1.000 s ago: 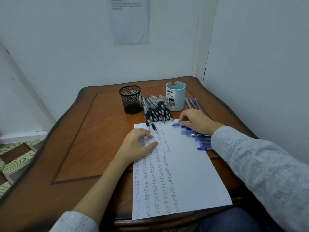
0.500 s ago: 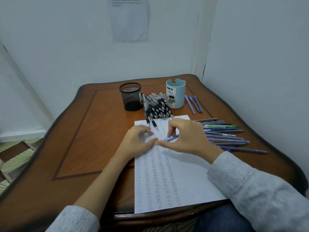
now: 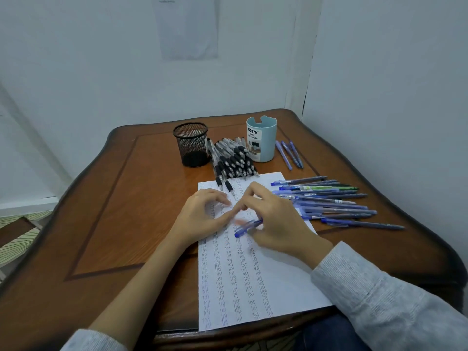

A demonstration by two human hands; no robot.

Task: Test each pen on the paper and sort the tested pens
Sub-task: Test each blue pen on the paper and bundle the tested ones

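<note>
My right grip (image 3: pixel 276 219) pinches a blue pen (image 3: pixel 249 227) low over the paper (image 3: pixel 253 287), fingers curled round the barrel. The pen is blurred, so I cannot tell whether its tip touches the sheet. It lies across the upper part of the written columns, and I judge I hold it there because the next "test" word belongs near that spot.

My left grip (image 3: pixel 200 216) holds nothing. Its fingers are arched and loosely spread, with tips and thumb resting on the far left part of the sheet, I think to pin the paper flat while the other grip writes. The two grips meet, or nearly meet, at the fingertips.

The paper lies at the near edge of the table (image 3: pixel 114 211), right of the middle, running away from me so every column is within reach. A spread of blue pens (image 3: pixel 334 203) lies side by side toward the right edge, just beside my writing grip. That is probably the stock I draw from.

Three more blue pens (image 3: pixel 290 154) lie apart toward the far right corner, beside the blue cup (image 3: pixel 262 139). A pile of black pens (image 3: pixel 233 160) sits between that cup and the mesh cup (image 3: pixel 191 144), its near ends overlapping the sheet's far edge. I take these two for sorted groups, set by colour next to the cups and mostly out of the writing area.
</note>
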